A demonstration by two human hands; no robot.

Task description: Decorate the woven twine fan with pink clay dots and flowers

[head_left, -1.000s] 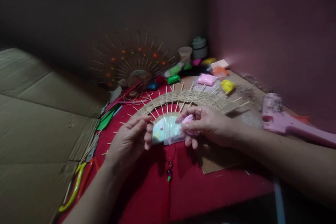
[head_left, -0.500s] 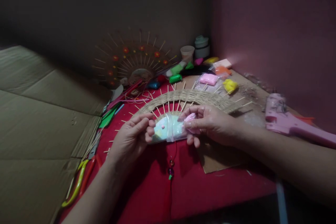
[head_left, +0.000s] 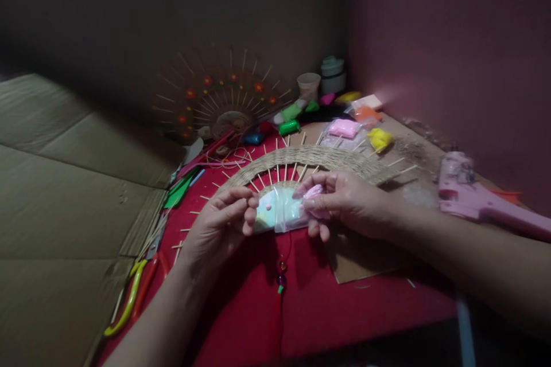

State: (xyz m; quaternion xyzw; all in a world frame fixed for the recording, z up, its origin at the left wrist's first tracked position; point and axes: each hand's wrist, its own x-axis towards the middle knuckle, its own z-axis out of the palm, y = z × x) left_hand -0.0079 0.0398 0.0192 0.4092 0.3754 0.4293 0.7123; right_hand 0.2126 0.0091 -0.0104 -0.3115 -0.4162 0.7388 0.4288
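My right hand (head_left: 333, 202) is closed on a lump of pink clay (head_left: 316, 198) in a crinkled clear wrapper. My left hand (head_left: 230, 212) has its thumb and fingertips pinched together; whatever is between them is too small to make out. Between the hands lies a pale blue clay piece (head_left: 266, 210) with a small pink dot and some yellow, partly covered by a clear plastic bag (head_left: 282, 212). It sits at the base of a woven half-round fan (head_left: 297, 155) with thin sticks spreading outward. Below hangs a beaded cord with a red tassel (head_left: 279, 309).
A finished-looking fan with red flowers (head_left: 232, 83) stands behind. Clay packets, including pink (head_left: 344, 128), yellow (head_left: 380, 139) and green (head_left: 289, 127), lie at the back. Scissors (head_left: 135, 298) and cardboard (head_left: 73, 183) are left, a pink glue gun (head_left: 473, 192) right, on red cloth (head_left: 344, 321).
The view has shifted very slightly, so everything sits a little further right. Both hands keep almost the same pose, with the left fingertips still pinched and the right still on the pink clay.
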